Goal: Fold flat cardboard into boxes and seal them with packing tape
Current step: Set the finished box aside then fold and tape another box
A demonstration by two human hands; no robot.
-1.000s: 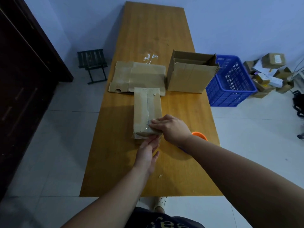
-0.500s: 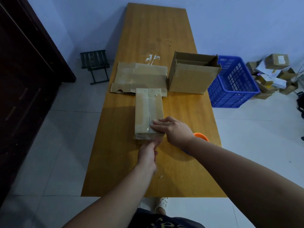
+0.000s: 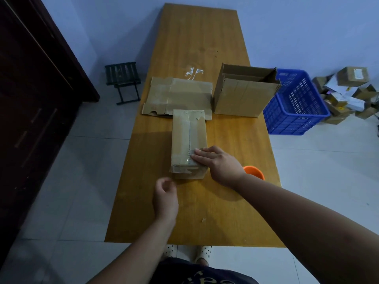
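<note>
Table: long orange-brown wooden table (image 3: 201,37) running away from the camera, plain blue wall (image 3: 297,27) behind, pale tiled floor (image 3: 86,181) around it.
Room: dark wooden cabinet (image 3: 30,99) on the left, small dark folding stool (image 3: 122,78) by the wall, blue plastic slotted basket (image 3: 297,111) on the floor at the right, and a heap of small brown cardboard parcels (image 3: 348,93) past that.
On the table: flattened brown cardboard sheet (image 3: 180,95), open-topped brown cardboard box (image 3: 244,97) to its right, and an orange round thing (image 3: 255,174) half hidden behind the right wrist.
Task box: narrow brown cardboard box with a taped centre seam (image 3: 188,136), mid-table, far end touching the sheet.
Right hand (image 3: 219,162): flat, fingers straight, pressing the tape at the box's near end.
Left hand (image 3: 165,197): over the table near the box's front corner, off the box, fingers curled in, nothing visible in them.
</note>
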